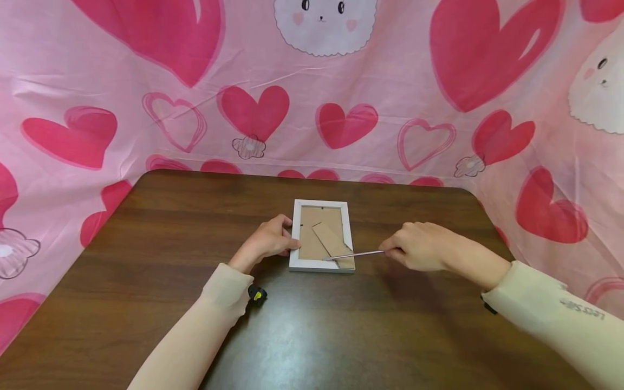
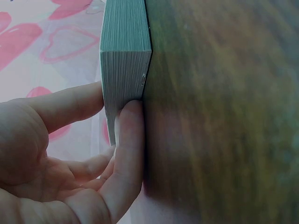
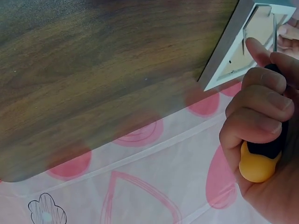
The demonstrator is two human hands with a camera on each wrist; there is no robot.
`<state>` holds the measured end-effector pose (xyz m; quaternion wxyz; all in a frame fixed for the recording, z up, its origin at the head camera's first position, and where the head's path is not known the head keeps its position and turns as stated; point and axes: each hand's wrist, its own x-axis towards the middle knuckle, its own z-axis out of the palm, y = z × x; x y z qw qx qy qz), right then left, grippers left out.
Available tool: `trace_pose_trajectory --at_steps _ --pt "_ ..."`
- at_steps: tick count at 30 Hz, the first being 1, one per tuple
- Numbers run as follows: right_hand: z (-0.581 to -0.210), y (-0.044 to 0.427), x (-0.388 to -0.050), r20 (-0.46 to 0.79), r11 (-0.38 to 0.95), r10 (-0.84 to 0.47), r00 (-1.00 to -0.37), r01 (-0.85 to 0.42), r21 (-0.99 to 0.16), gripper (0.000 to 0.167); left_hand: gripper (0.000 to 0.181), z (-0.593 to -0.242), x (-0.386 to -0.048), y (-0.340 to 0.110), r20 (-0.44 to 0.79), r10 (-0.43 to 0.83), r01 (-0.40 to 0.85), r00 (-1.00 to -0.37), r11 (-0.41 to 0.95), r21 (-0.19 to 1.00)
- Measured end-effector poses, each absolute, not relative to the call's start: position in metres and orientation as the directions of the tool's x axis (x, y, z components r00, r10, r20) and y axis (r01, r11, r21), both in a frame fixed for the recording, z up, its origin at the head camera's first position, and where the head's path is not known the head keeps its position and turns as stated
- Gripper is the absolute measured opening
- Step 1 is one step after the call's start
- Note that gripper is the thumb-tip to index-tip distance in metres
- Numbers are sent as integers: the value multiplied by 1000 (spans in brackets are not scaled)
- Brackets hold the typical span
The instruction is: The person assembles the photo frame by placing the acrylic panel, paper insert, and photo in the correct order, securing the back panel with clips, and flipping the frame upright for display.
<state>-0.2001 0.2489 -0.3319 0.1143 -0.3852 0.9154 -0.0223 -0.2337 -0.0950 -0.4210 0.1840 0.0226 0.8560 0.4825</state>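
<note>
The screwdriver [image 3: 259, 168] is gripped by the right hand [image 1: 421, 246], aimed left of its fingers [image 3: 254, 99] over the picture frame [image 1: 331, 238] (left hand [image 1: 267, 236] pinching).

2 arms [image 1: 197, 319] extended forward, left hand [image 1: 267, 237] pinching, right hand [image 1: 420, 246] curled

Brown table [image 1: 302, 319] — pink heart-print cloth [image 1: 302, 81]
</note>
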Motion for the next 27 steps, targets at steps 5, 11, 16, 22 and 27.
trace_pose_trajectory --at_steps 5,11,16,22,27 --pt "-329 246 -203 -259 734 -677 -689 -657 -172 21 59 -419 -233 -96 -299 217 -136 -929 551 823" --pt "-326 244 -207 -356 772 -634 -687 -588 -241 23 61 -419 -233 -96 -301 220 -134 -928 555 821" --pt "-324 242 -212 -391 774 -631 -670 -575 -265 23 60 -418 -234 -96 -304 219 -136 -927 558 819" --pt "-323 241 -214 -416 779 -626 -660 -555 -292 23 60 -418 -233 -95 -306 221 -138 -926 556 819" --pt "-322 238 -217 -430 781 -624 -653 -542 -310 21 60 -418 -233 -95 -302 220 -138 -928 551 823"
